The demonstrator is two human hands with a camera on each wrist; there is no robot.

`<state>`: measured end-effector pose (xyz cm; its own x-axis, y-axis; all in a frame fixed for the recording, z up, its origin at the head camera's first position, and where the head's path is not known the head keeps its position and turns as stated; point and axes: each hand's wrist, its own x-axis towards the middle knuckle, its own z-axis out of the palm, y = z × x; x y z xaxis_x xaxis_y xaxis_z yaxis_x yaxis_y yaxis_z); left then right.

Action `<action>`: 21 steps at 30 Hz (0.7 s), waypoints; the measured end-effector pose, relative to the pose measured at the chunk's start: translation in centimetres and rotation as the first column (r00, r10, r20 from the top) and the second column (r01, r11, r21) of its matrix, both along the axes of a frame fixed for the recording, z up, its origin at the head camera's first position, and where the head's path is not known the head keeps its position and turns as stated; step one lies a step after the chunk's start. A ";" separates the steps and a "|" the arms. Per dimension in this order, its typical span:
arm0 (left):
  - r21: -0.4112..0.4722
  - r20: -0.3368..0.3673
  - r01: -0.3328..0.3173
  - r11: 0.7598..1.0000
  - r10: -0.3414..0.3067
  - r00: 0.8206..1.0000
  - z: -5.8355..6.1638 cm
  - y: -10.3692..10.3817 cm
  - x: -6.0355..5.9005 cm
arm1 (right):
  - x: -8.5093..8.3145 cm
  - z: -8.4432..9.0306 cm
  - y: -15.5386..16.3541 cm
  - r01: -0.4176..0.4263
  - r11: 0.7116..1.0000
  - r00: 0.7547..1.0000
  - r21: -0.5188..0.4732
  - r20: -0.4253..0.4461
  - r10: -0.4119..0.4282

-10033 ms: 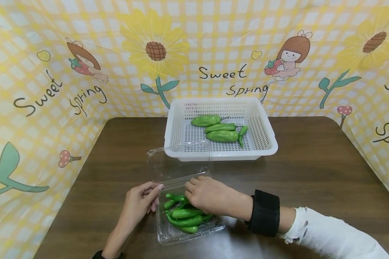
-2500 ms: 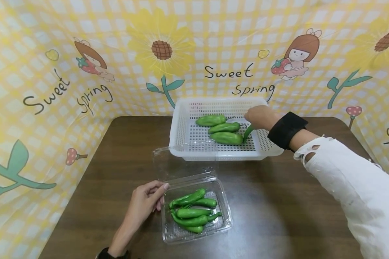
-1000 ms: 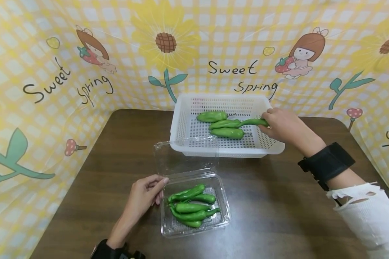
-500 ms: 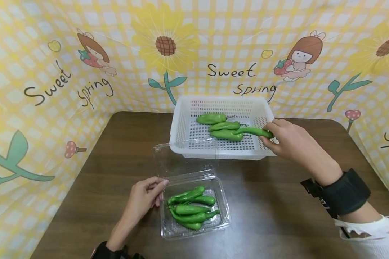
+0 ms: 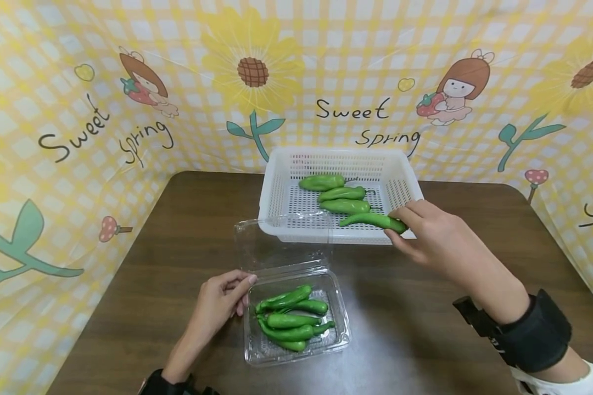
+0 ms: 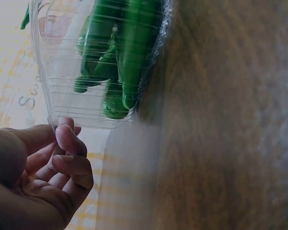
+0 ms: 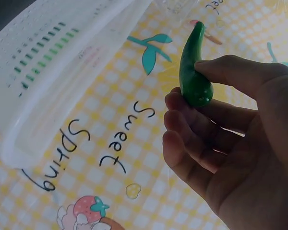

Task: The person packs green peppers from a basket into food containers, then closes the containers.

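Observation:
My right hand [image 5: 432, 233] pinches a slim green pepper [image 5: 373, 220] between thumb and fingers, over the front right side of the white basket [image 5: 267, 189]. In the right wrist view the pepper [image 7: 193, 72] points up from my fingertips. My left hand [image 5: 219, 302] pinches the left rim of a clear plastic clamshell box [image 5: 345, 307], near its hinge; the left wrist view shows thumb and forefinger [image 6: 69, 139] on that rim. Several slim green peppers [image 5: 291, 319] lie in the box. Its clear lid [image 5: 281, 247] stands raised toward the basket.
In the basket lie three larger green peppers [image 5: 345, 206]. Box and basket stand on a brown wooden table [image 5: 188, 219], the basket at the far edge. A yellow checked cloth [image 5: 326, 66] with printed flowers hangs behind and at the sides.
My right hand has set down earlier peppers in the box and picked a slim pepper from the basket. It now brings that pepper nearer and lower. My left hand stays on the rim.

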<state>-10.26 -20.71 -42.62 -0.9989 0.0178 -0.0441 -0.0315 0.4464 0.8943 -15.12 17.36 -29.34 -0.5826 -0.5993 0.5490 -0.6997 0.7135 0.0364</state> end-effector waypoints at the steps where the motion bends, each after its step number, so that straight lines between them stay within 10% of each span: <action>1: 0.001 -0.002 0.001 1.000 -0.001 1.000 0.0 0.0 0.0 | 0.1 -0.1 -0.2 -0.007 1.000 1.000 0.001 -0.009 0.007; 21: 0.001 -0.008 0.004 1.000 -0.004 1.000 0.0 0.2 -0.1 | 1.9 -3.7 -4.6 -0.132 0.991 0.986 0.014 0.108 0.130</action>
